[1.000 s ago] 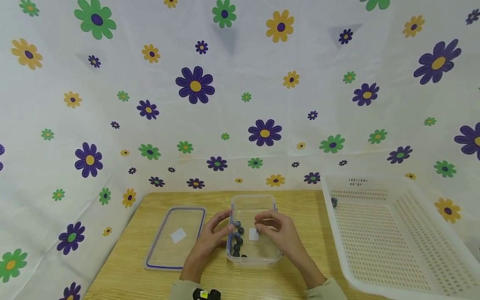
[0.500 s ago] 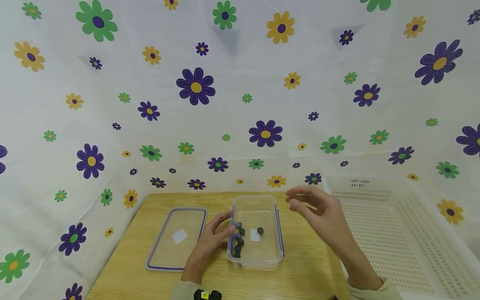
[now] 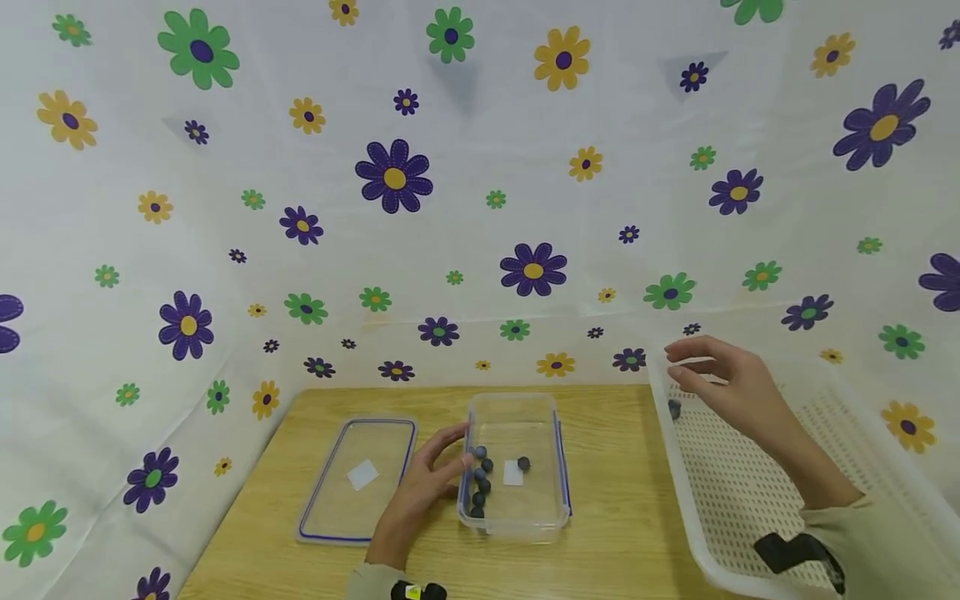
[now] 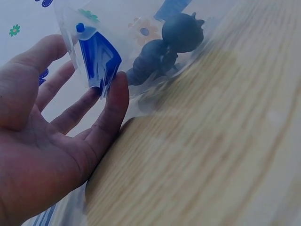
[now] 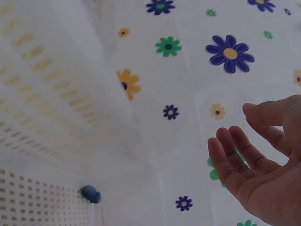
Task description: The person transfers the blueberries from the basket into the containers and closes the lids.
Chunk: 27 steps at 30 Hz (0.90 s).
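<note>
A clear plastic food container [image 3: 517,527], with several blueberries [image 3: 480,475] along its left side, stands on the table. One more blueberry [image 3: 523,463] lies by a white label on its floor. My left hand [image 3: 423,483] holds the container's left side, thumb at the rim and fingertips against the blue clasp [image 4: 99,59]. My right hand [image 3: 731,383] hovers over the left rim of a white plastic basket [image 3: 693,525], fingers loosely bent with nothing between them. Below it a blueberry [image 3: 674,409] sits at the basket's left wall, also seen in the right wrist view.
The clear lid [image 3: 358,512] with its blue seal lies flat left of the container. A flower-printed white cloth [image 3: 480,250] hangs behind the wooden table [image 3: 600,517] and at its sides. The basket stands at the table's right.
My right hand has let go of a blueberry in the container, then moved up and right to over the basket. My left hand has stayed at the container's side.
</note>
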Tool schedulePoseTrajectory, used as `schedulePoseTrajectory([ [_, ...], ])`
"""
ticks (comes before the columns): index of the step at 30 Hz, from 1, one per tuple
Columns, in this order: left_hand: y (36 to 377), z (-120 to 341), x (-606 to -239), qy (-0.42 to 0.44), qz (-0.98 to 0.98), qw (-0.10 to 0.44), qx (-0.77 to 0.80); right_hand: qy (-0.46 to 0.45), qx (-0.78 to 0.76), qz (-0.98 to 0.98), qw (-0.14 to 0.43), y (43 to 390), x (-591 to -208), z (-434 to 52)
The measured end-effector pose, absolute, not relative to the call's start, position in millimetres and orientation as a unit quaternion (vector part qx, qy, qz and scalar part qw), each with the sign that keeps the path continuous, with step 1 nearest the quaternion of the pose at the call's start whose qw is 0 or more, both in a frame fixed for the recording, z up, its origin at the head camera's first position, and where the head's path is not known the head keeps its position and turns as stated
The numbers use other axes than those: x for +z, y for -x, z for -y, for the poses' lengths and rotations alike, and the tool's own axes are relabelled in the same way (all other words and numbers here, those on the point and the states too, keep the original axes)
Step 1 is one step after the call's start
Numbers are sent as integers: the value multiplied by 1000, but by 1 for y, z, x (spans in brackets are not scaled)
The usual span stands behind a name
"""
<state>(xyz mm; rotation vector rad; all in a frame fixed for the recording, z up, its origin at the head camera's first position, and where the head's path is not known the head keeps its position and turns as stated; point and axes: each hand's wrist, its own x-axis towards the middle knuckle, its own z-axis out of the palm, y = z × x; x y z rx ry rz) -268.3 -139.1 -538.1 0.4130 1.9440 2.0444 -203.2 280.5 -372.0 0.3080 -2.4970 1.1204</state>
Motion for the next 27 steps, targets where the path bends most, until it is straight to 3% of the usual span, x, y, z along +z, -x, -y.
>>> schedulePoseTrajectory([
  [14, 267, 139, -542, -152, -670, 142, 712, -40, 396, 915, 66, 252, -428, -317],
  [27, 269, 141, -540, -152, -670, 144, 712, 29, 407, 913, -15, 265, -479, -335],
])
